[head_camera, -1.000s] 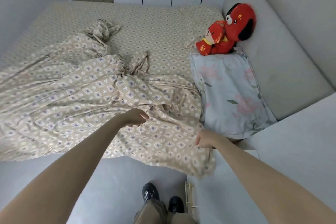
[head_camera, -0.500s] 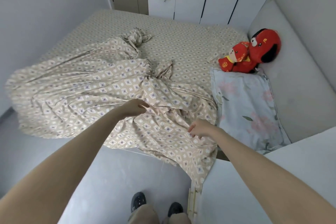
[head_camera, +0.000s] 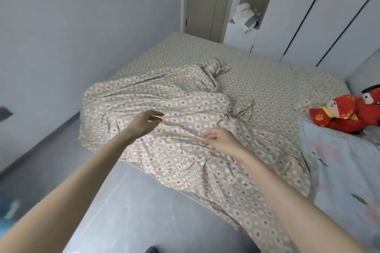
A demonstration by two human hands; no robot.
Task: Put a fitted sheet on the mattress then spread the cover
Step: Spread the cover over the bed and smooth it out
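The mattress wears a beige fitted sheet (head_camera: 257, 72) with a small diamond print. A crumpled beige cover (head_camera: 185, 113) with larger diamonds lies bunched on the near half of the bed and hangs over the near edge towards the floor. My left hand (head_camera: 147, 122) hovers just over the cover's middle with fingers spread and holds nothing. To its right, my right hand (head_camera: 221, 139) rests on a ridge of the cover with fingers loosely curled.
A floral pillow (head_camera: 341, 170) lies at the right end, with two red plush toys (head_camera: 347, 112) behind it against a grey headboard (head_camera: 364, 68). Grey floor (head_camera: 127, 207) runs along the near side. White wardrobe doors (head_camera: 308, 16) and a door stand beyond the bed.
My view swung left towards the foot of the bed. Both hands moved left along the cover; the left hand let go of the fabric and opened, and the right hand loosened its hold.
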